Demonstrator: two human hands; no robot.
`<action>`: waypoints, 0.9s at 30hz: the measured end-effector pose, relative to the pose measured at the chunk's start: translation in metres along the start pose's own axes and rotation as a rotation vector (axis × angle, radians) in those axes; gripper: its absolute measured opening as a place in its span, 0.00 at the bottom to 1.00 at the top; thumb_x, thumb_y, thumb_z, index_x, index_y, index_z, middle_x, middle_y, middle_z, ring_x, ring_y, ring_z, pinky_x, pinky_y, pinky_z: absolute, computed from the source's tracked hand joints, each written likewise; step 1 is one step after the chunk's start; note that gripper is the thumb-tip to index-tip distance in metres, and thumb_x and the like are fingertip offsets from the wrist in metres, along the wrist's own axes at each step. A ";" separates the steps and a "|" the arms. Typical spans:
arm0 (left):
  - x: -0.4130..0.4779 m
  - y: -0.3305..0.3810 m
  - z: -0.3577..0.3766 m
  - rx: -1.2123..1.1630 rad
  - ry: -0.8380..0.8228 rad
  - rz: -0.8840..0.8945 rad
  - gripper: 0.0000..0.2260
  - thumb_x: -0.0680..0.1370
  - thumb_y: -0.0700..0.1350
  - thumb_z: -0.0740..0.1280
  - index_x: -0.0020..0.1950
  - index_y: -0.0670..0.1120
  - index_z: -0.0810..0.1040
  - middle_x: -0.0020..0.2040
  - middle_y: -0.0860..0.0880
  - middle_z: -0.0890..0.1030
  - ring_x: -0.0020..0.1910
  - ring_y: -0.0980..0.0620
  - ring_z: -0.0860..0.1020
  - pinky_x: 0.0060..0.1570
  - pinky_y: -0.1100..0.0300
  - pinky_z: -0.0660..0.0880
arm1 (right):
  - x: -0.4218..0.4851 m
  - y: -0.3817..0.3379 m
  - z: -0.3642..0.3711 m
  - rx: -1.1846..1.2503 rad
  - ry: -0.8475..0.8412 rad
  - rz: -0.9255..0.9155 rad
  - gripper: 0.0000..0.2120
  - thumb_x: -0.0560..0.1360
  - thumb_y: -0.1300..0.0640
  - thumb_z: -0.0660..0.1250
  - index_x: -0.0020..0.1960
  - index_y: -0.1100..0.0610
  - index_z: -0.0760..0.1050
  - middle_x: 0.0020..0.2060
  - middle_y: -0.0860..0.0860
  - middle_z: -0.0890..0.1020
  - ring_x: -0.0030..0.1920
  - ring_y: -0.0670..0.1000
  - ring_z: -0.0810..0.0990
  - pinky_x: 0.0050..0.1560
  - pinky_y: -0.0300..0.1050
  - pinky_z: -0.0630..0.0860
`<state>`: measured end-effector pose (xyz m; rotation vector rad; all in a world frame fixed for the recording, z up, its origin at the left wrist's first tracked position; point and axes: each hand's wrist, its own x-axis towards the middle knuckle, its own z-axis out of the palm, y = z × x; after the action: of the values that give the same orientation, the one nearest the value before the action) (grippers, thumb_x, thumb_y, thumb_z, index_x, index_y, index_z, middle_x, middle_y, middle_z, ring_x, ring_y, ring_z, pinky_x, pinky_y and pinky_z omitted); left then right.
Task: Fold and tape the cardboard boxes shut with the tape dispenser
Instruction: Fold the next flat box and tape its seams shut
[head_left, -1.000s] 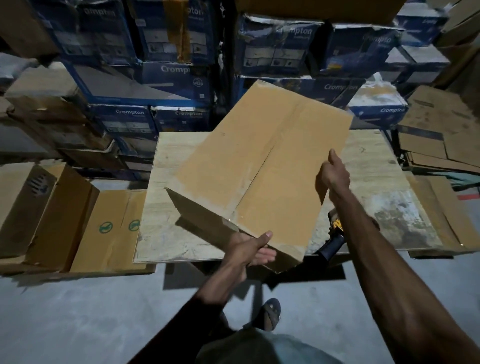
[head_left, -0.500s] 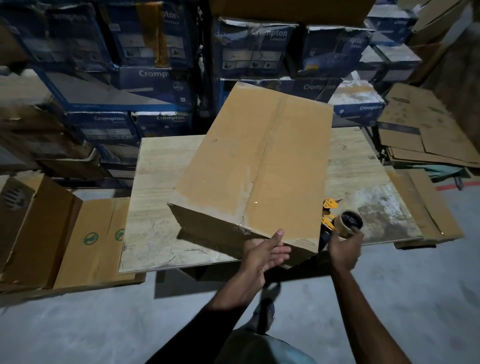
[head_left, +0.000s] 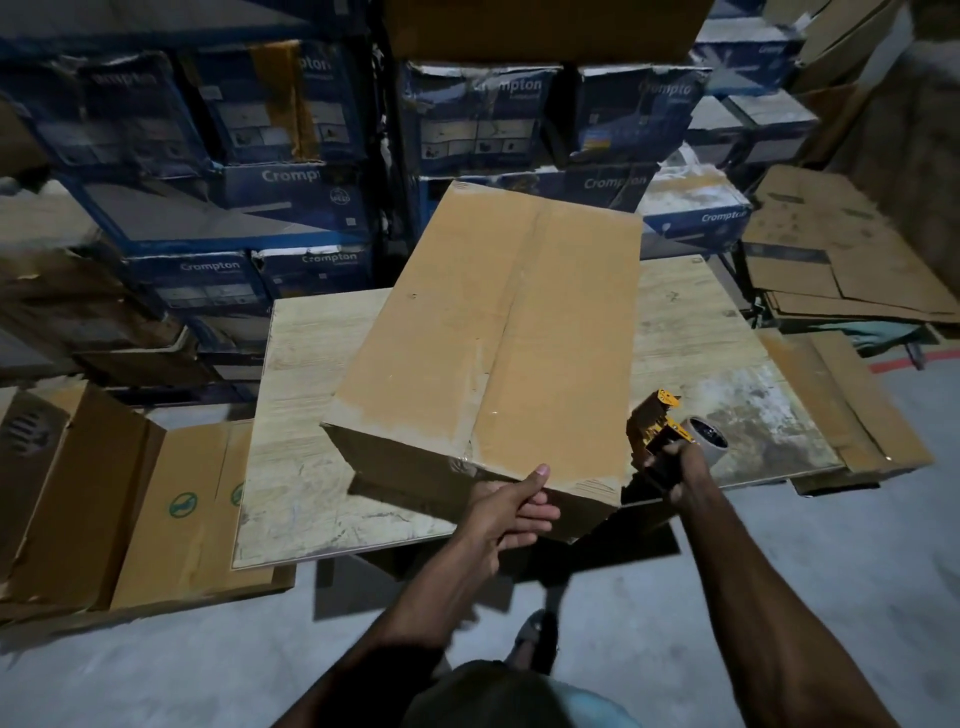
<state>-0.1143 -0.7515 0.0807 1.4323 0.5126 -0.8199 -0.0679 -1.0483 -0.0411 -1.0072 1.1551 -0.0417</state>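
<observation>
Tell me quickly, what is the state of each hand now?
Left hand: open, straight fingers against the cardboard box near side.
Right hand: closed, holding the tape dispenser.

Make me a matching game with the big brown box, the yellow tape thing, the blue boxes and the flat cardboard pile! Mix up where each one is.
Things
1. big brown box
2. tape dispenser
3. blue boxes
4. flat cardboard pile

Places
A. stacked behind the table
B. gripped by the right hand
C. piled at the far right
D. on the table, with the left hand touching its near side

Pairs: 1-D, 2-B, 3-A, 4-C
</observation>
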 end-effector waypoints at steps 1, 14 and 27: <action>0.000 0.001 -0.001 0.062 -0.001 -0.004 0.21 0.76 0.60 0.74 0.37 0.44 0.79 0.29 0.46 0.82 0.29 0.52 0.82 0.28 0.64 0.75 | -0.004 -0.012 -0.002 0.031 -0.020 0.002 0.05 0.78 0.66 0.56 0.49 0.59 0.68 0.37 0.55 0.75 0.30 0.53 0.75 0.21 0.39 0.75; -0.026 0.070 -0.006 -0.001 -0.258 0.026 0.23 0.85 0.57 0.62 0.60 0.37 0.83 0.52 0.38 0.87 0.47 0.45 0.87 0.44 0.60 0.84 | -0.179 -0.062 -0.031 -0.387 -0.256 -0.719 0.22 0.81 0.60 0.70 0.64 0.39 0.65 0.52 0.55 0.81 0.37 0.58 0.80 0.33 0.51 0.78; -0.029 0.080 -0.038 -0.513 -0.230 -0.088 0.17 0.85 0.46 0.64 0.61 0.31 0.78 0.51 0.31 0.85 0.44 0.38 0.87 0.46 0.48 0.84 | -0.225 0.003 -0.006 -0.928 -0.550 -1.224 0.29 0.80 0.57 0.70 0.71 0.36 0.60 0.55 0.44 0.83 0.47 0.45 0.84 0.38 0.52 0.81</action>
<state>-0.0661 -0.7138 0.1510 0.8387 0.5622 -0.8368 -0.1757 -0.9369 0.1222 -2.2548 -0.1498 -0.1960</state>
